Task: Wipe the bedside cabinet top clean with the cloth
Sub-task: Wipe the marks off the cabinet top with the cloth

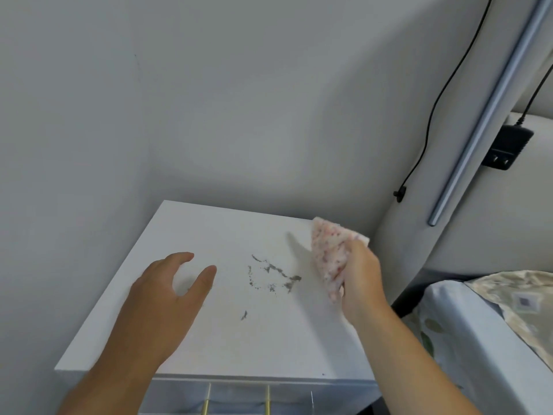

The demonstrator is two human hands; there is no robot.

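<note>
One cloth [329, 259], white with red speckles, is bunched in the right hand [360, 277], which grips it tightly at the right edge of the white bedside cabinet top [209, 235]. Its long axis runs near to far, the free end pointing far and up, lifted off the surface. The left hand [167, 292] rests open on the near left of the top, fingers spread, holding nothing. Grey dirt smears [273, 274] lie between the two hands, with one small fleck [244, 315] nearer.
</note>
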